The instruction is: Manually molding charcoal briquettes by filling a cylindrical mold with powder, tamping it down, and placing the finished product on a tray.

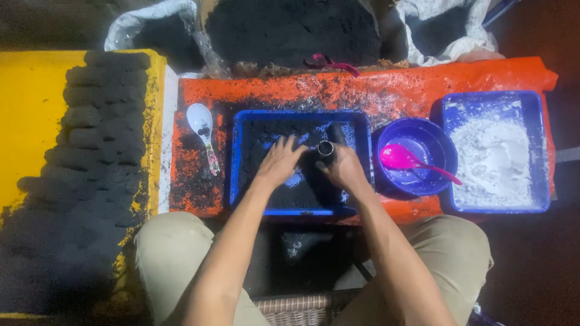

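Note:
A blue rectangular tray (pixel 237 163) of black powdery paste lies in front of me on an orange sheet. My right hand (pixel 343 169) grips a short black tube (pixel 326 149) standing upright over the tray, its open end facing up. My left hand (pixel 279 162) lies flat on the black paste just left of the tube, fingers spread toward it.
Rows of black moulded lumps (pixel 96 121) rest on a yellow board to the left. A white spoon (pixel 201 124) lies left of the tray. To the right stand a blue bowl (pixel 436 140) holding a pink spoon (pixel 403 159) and a blue tray of white powder (pixel 494 154). Sacks of black powder (pixel 290 30) sit behind.

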